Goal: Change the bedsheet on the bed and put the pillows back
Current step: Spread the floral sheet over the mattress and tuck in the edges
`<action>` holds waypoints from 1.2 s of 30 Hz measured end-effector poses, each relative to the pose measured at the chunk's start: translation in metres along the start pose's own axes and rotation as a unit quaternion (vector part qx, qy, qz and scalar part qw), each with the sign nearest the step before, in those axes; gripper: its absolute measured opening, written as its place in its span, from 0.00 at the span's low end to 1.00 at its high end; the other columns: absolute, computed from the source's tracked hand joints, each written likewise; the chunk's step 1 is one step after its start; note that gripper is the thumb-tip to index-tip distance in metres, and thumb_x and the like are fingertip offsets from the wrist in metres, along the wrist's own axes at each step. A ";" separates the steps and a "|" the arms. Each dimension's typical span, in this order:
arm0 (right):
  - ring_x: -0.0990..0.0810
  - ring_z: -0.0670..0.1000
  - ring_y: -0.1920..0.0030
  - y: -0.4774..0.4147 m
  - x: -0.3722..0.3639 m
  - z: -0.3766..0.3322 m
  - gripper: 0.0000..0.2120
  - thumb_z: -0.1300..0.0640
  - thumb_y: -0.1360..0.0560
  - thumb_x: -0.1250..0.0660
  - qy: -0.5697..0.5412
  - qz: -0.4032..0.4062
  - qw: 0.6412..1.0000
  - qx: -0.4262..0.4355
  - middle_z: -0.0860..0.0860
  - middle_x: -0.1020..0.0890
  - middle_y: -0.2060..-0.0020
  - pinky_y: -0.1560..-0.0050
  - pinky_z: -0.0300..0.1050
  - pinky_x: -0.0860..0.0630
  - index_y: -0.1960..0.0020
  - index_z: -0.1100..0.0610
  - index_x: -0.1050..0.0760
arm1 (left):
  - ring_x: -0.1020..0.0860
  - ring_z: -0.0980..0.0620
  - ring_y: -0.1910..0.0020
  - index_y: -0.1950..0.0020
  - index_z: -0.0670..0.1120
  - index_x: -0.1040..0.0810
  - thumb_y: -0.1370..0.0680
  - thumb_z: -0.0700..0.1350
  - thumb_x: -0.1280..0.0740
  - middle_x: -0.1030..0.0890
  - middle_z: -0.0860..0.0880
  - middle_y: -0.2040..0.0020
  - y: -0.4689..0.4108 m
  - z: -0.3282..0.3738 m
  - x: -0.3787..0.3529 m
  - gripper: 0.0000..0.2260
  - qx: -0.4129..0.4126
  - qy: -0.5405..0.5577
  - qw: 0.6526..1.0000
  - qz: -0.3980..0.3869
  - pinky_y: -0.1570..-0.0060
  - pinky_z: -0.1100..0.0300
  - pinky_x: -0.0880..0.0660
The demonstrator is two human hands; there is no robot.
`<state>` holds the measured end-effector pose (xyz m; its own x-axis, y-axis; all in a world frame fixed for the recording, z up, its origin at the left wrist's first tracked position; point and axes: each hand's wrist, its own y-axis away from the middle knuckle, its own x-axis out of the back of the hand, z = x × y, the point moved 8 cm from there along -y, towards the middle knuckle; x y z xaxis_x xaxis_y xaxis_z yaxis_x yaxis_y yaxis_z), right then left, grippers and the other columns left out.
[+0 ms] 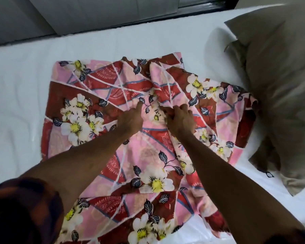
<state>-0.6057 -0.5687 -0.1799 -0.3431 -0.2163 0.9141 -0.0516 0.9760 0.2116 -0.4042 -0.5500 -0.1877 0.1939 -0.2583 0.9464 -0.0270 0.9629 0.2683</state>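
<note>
**Q:** Where is the sheet?

**A:** I see the sheet (148, 155) on the bed (16, 103). It is a red and pink cloth with white flowers, folded in layers and partly opened. It lies on the white bed top in the middle of my view, and its near end runs out under the lower edge of the frame.

**Q:** Which way does it run?

**A:** Its long axis goes from me toward the far side, across the bed rather than along it. The far end stops short of the far edge, below the grey wall (42, 14). A loose flap spreads off to the right, and its corner lies just beside the pillows (280, 85).

**Q:** And the pillows?

**A:** They are in taupe covers, heaped at the right end of the bed. They are blurred, so I cannot tell how many there are.

**Q:** Your hands?

**A:** Both are on the sheet near its middle, close beside each other. The right hand (180, 121) has its fingers (183, 108) clenched round a bunched ridge of cloth. The left hand (130, 120) has its forefinger (139, 107) stretched out, with the tip pressing the cloth just left of that ridge. Its other fingers are hidden behind the back of the hand, so I cannot tell whether they grasp anything.

**Q:** Anything else?

**A:** A dark checked sleeve (16, 208) at lower left.
</note>
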 end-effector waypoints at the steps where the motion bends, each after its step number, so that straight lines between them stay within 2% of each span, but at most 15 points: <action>1: 0.22 0.61 0.49 0.000 -0.002 -0.003 0.13 0.49 0.20 0.35 -0.018 0.017 1.000 0.013 0.57 0.24 0.46 0.61 0.50 0.28 0.43 0.57 0.23 | 0.18 0.37 0.58 0.23 0.48 0.40 0.23 0.43 0.35 0.18 0.41 0.55 0.001 0.001 -0.005 0.30 -0.036 -0.021 0.999 0.008 0.60 0.49 0.21; 3: 0.21 0.61 0.56 0.006 -0.008 -0.013 0.10 0.53 0.20 0.35 -0.058 0.025 0.997 0.040 0.57 0.23 0.51 0.65 0.45 0.33 0.49 0.59 0.21 | 0.18 0.38 0.63 0.21 0.50 0.39 0.25 0.41 0.34 0.18 0.42 0.58 0.007 -0.005 -0.010 0.32 -0.078 -0.053 0.995 0.017 0.65 0.51 0.23; 6: 0.22 0.58 0.60 0.015 -0.015 -0.040 0.11 0.53 0.19 0.36 -0.061 0.011 0.995 0.082 0.56 0.23 0.53 0.67 0.44 0.35 0.50 0.60 0.22 | 0.19 0.40 0.65 0.21 0.51 0.37 0.26 0.40 0.34 0.19 0.43 0.61 0.016 -0.031 -0.006 0.33 -0.094 -0.083 0.992 0.016 0.64 0.51 0.21; 11: 0.20 0.61 0.56 0.031 -0.038 -0.110 0.09 0.52 0.18 0.41 -0.055 -0.048 0.992 0.108 0.55 0.21 0.54 0.63 0.49 0.27 0.49 0.56 0.26 | 0.18 0.43 0.59 0.19 0.57 0.45 0.23 0.43 0.35 0.19 0.47 0.56 0.061 -0.111 0.002 0.35 -0.014 -0.123 0.991 -0.048 0.62 0.54 0.24; 15: 0.18 0.63 0.52 0.041 -0.057 -0.158 0.08 0.57 0.20 0.41 -0.055 -0.084 0.987 0.123 0.58 0.17 0.52 0.61 0.49 0.31 0.45 0.55 0.25 | 0.17 0.44 0.56 0.19 0.57 0.46 0.24 0.42 0.36 0.17 0.44 0.47 0.104 -0.186 0.008 0.35 0.068 -0.140 0.985 -0.076 0.62 0.57 0.23; 19: 0.18 0.59 0.53 0.032 -0.053 -0.142 0.15 0.54 0.19 0.40 -0.059 -0.069 0.995 0.048 0.53 0.17 0.52 0.60 0.47 0.29 0.33 0.50 0.28 | 0.17 0.45 0.52 0.18 0.55 0.47 0.23 0.43 0.38 0.17 0.48 0.46 0.154 -0.238 0.011 0.34 0.117 -0.156 0.974 -0.112 0.57 0.54 0.20; 21: 0.17 0.58 0.53 0.023 -0.043 -0.112 0.17 0.49 0.21 0.40 -0.078 -0.049 0.995 -0.031 0.51 0.16 0.50 0.57 0.48 0.24 0.33 0.49 0.27 | 0.18 0.45 0.50 0.18 0.53 0.51 0.21 0.44 0.39 0.18 0.47 0.44 0.175 -0.254 0.007 0.34 0.124 -0.151 0.972 -0.127 0.57 0.55 0.23; 23: 0.17 0.60 0.50 0.021 -0.032 -0.090 0.16 0.49 0.22 0.39 -0.086 -0.027 0.993 -0.077 0.54 0.15 0.49 0.55 0.49 0.22 0.35 0.49 0.25 | 0.19 0.44 0.47 0.18 0.52 0.52 0.20 0.45 0.39 0.19 0.46 0.41 0.193 -0.260 0.002 0.34 0.137 -0.141 0.969 -0.148 0.56 0.55 0.24; 25: 0.17 0.58 0.54 0.023 -0.025 -0.095 0.12 0.51 0.21 0.37 -0.101 -0.013 0.994 -0.035 0.54 0.15 0.53 0.59 0.46 0.25 0.40 0.51 0.21 | 0.20 0.43 0.43 0.18 0.50 0.47 0.21 0.49 0.38 0.19 0.46 0.40 0.203 -0.263 0.000 0.33 0.154 -0.141 0.967 -0.149 0.54 0.54 0.23; 26: 0.17 0.55 0.58 0.027 -0.028 -0.110 0.11 0.49 0.19 0.36 -0.134 -0.038 0.990 0.015 0.53 0.15 0.57 0.61 0.44 0.27 0.43 0.52 0.19 | 0.20 0.41 0.43 0.20 0.48 0.40 0.23 0.51 0.36 0.18 0.45 0.41 0.203 -0.264 0.003 0.32 0.168 -0.138 0.968 -0.123 0.53 0.53 0.22; 28: 0.21 0.44 0.66 0.044 -0.034 -0.155 0.16 0.44 0.19 0.38 -0.174 -0.154 0.962 0.144 0.46 0.16 0.64 0.62 0.41 0.27 0.44 0.52 0.17 | 0.22 0.39 0.46 0.32 0.45 0.25 0.29 0.53 0.35 0.18 0.43 0.46 0.192 -0.254 0.015 0.26 0.169 -0.142 0.974 -0.053 0.52 0.48 0.23; 30: 0.23 0.40 0.67 0.054 -0.043 -0.174 0.21 0.39 0.18 0.42 -0.169 -0.219 0.940 0.198 0.41 0.19 0.64 0.58 0.40 0.27 0.39 0.52 0.19 | 0.24 0.40 0.50 0.39 0.45 0.22 0.31 0.53 0.35 0.21 0.43 0.49 0.172 -0.230 0.027 0.23 0.123 -0.149 0.981 0.022 0.54 0.47 0.27; 32: 0.19 0.44 0.63 0.040 -0.042 -0.158 0.23 0.38 0.18 0.43 -0.231 -0.179 0.951 0.104 0.44 0.17 0.59 0.55 0.43 0.25 0.37 0.53 0.21 | 0.26 0.42 0.48 0.37 0.46 0.24 0.32 0.53 0.35 0.23 0.44 0.47 0.150 -0.201 0.040 0.25 0.080 -0.103 0.990 0.062 0.53 0.48 0.27; 34: 0.19 0.49 0.51 0.024 -0.025 -0.116 0.23 0.38 0.20 0.39 -0.225 -0.024 0.974 -0.026 0.50 0.17 0.46 0.50 0.48 0.22 0.33 0.51 0.25 | 0.26 0.42 0.45 0.33 0.48 0.25 0.32 0.53 0.36 0.23 0.45 0.43 0.128 -0.179 0.045 0.27 0.068 -0.034 0.994 0.075 0.51 0.47 0.26; 36: 0.25 0.58 0.37 0.017 -0.010 -0.067 0.30 0.42 0.25 0.32 -0.188 0.094 0.964 -0.164 0.55 0.27 0.33 0.43 0.56 0.24 0.27 0.49 0.35 | 0.26 0.41 0.40 0.31 0.49 0.26 0.33 0.53 0.34 0.24 0.46 0.39 0.105 -0.166 0.040 0.30 0.078 0.047 0.994 0.061 0.49 0.45 0.24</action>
<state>-0.5402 -0.5516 -0.1622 -0.6368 0.0489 0.7695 0.3233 0.9230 0.2089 -0.2362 -0.4460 -0.1518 0.2701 -0.1249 0.9547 -0.2056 0.9612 0.1839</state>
